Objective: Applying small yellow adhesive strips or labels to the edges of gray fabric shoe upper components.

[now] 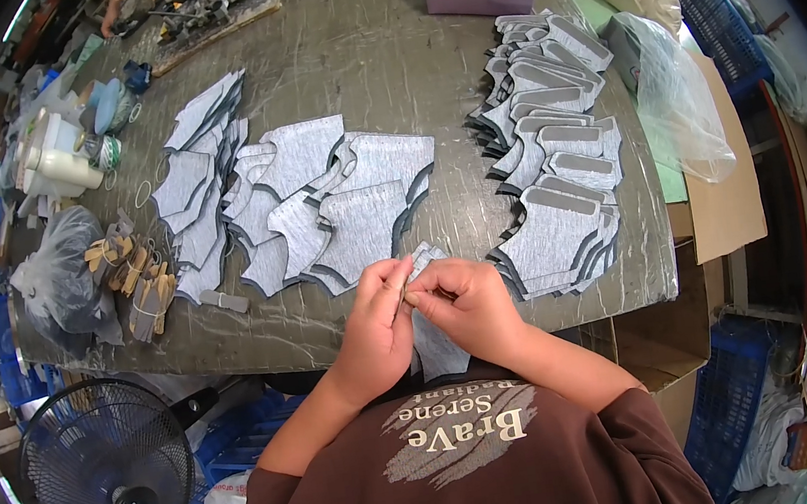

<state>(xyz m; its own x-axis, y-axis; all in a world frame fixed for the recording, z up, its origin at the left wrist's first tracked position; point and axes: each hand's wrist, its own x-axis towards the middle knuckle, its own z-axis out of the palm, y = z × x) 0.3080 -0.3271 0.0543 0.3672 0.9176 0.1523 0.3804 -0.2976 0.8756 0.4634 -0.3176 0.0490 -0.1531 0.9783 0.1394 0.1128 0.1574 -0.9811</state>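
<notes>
At the table's near edge, my left hand (373, 331) and my right hand (471, 306) are closed together on a grey cut piece (442, 348). Its top shows above my fingers and its lower part hangs below them, in front of my shirt. Thumbs and fingertips pinch its edge; the exact grip is partly hidden. Just beyond my hands lie overlapping stacks of similar grey pieces (360, 222), with another group (186, 183) to their left. On the right, a long fanned row of such pieces (569, 206) carries darker grey strips on top.
Bundled tan and grey strips (141, 289) and a stuffed plastic bag (64, 278) sit at the table's left. A purple box (479, 1) with jars stands at the back. Another person's hand (111, 18) is at the far left. A fan (108, 475) stands lower left; cardboard (721, 173) is at right.
</notes>
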